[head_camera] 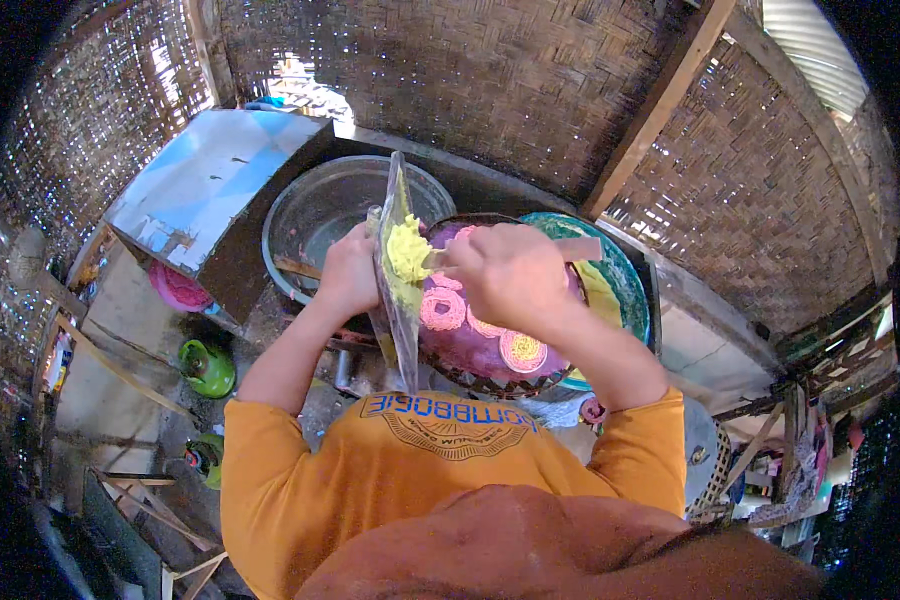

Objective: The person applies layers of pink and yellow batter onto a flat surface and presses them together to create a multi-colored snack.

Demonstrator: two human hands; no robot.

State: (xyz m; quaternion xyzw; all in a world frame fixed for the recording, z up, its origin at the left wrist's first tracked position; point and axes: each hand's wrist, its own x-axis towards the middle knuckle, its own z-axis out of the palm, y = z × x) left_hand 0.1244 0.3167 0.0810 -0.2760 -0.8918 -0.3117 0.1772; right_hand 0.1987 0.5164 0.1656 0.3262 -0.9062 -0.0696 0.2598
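My left hand (351,271) grips a clear plastic sheet or bag (399,341), held upright and seen nearly edge-on. A lump of soft yellow dough (406,247) clings to it near the middle. In my right hand (521,270) is a flat wooden spatula (581,249), its near end at the dough. Below my hands lies a round woven tray (465,352) lined with purple. Several pink coiled rounds of dough strands (442,309) rest on it, and one round (523,351) has a yellow centre. My right hand and forearm hide part of the tray.
A large grey basin (277,191) stands behind my left hand, with a wooden stick (297,268) in it. Beyond my right arm is a teal basin (637,277) holding yellow material. To the left are a box-like stand (217,172), a pink basin (176,289) and a green gas cylinder (206,367).
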